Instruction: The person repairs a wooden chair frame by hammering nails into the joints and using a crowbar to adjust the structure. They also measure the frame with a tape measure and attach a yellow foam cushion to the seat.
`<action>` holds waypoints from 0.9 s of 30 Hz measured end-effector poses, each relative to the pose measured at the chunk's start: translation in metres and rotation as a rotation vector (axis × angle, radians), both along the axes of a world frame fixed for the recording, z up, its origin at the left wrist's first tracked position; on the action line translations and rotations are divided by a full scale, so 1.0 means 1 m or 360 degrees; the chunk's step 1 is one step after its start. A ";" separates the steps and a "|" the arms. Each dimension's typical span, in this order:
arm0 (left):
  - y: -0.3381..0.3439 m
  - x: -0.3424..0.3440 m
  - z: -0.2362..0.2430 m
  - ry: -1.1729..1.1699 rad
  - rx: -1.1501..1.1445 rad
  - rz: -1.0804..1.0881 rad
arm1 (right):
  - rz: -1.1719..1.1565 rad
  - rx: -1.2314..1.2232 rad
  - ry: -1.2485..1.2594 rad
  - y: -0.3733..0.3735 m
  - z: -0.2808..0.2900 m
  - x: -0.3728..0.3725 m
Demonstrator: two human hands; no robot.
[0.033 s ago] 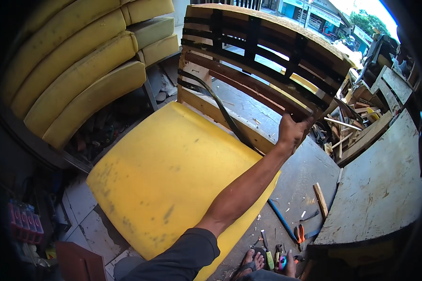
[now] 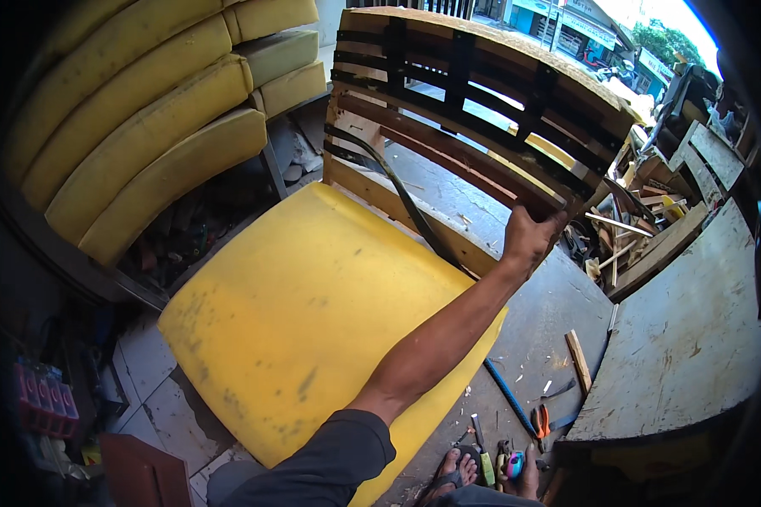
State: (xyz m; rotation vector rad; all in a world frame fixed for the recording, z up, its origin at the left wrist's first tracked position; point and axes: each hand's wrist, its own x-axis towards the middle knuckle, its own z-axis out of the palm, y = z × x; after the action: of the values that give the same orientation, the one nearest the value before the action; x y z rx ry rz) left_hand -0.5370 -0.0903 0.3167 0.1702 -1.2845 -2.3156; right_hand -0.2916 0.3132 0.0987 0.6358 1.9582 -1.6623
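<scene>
With my left arm stretched across the yellow foam cushion (image 2: pixel 313 304), my left hand (image 2: pixel 531 235) grips the lower right corner of a wooden seat frame (image 2: pixel 448 160). Its fingers wrap round the rail, partly out of sight. Black webbing straps cross the frame, which stands tilted beyond the foam. One loose strap (image 2: pixel 406 196) hangs from its left side onto the foam's far edge. Low down by my sandalled foot (image 2: pixel 455 471), my right hand (image 2: pixel 529 480) is closed on a small rounded teal-and-pink object (image 2: pixel 514 465), apparently a tape measure.
On the floor by the right hand lie orange-handled pliers (image 2: pixel 542 420), a green-handled tool (image 2: pixel 486 466), a blue bar (image 2: pixel 507 393) and a wood strip (image 2: pixel 577 362). Yellow cushions (image 2: pixel 152 139) are stacked at left. A worn panel (image 2: pixel 676 329) and wood scraps (image 2: pixel 651 241) sit at right.
My right hand has risen slightly, bringing the teal-and-pink tape measure up with it. The left hand keeps its hold on the frame; the view has shifted a little.
</scene>
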 end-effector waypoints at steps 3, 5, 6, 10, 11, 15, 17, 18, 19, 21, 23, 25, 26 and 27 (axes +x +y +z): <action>-0.011 0.024 0.008 -0.0447 -0.0388 0.0176 | 0.0200 -0.0483 0.0029 -0.071 0.105 -0.044; -0.028 0.045 0.007 -0.0301 -0.0723 0.0090 | 0.0757 0.0096 0.0482 -0.105 0.164 -0.078; -0.043 0.058 0.009 -0.0224 -0.0912 0.0065 | 0.0922 0.0250 0.0715 -0.132 0.193 -0.092; -0.094 0.127 0.023 0.0125 -0.0550 -0.0792 | 0.1556 0.0564 0.1781 -0.251 0.298 -0.151; -0.098 0.135 0.029 0.0224 -0.0558 -0.0836 | 0.1562 0.0489 0.1769 -0.277 0.321 -0.156; -0.131 0.138 0.036 0.0596 0.0009 -0.0639 | 0.1776 0.0674 0.2011 -0.388 0.389 -0.159; -0.154 0.135 0.047 0.0754 0.0041 -0.0364 | 0.1903 0.0804 0.2319 -0.423 0.401 -0.173; -0.164 0.137 0.055 0.0757 -0.0036 -0.0215 | 0.1989 0.0668 0.2178 -0.433 0.400 -0.187; -0.173 0.128 0.056 0.0774 0.0026 -0.0297 | 0.1997 0.0789 0.2215 -0.443 0.409 -0.189; -0.207 0.129 0.058 0.0738 0.0069 -0.0442 | 0.2045 0.0668 0.1977 -0.477 0.421 -0.177; -0.229 0.108 0.051 0.0966 0.0105 -0.0520 | 0.2151 0.0818 0.2013 -0.498 0.433 -0.186; -0.254 0.091 0.043 0.1080 0.0102 -0.0550 | 0.2370 0.1212 0.2272 -0.528 0.444 -0.201; -0.274 0.082 0.032 0.1025 0.0145 -0.0423 | 0.2467 0.1499 0.2537 -0.549 0.455 -0.210; -0.295 0.073 0.023 0.0866 0.0297 -0.0168 | 0.2475 0.1783 0.2837 -0.569 0.476 -0.220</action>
State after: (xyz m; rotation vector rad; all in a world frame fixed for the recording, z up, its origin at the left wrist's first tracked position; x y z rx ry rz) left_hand -0.4643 -0.3858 0.3397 -0.4489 -0.8202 -2.3358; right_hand -0.5120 -0.2557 0.5743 -2.2743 2.5608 0.4415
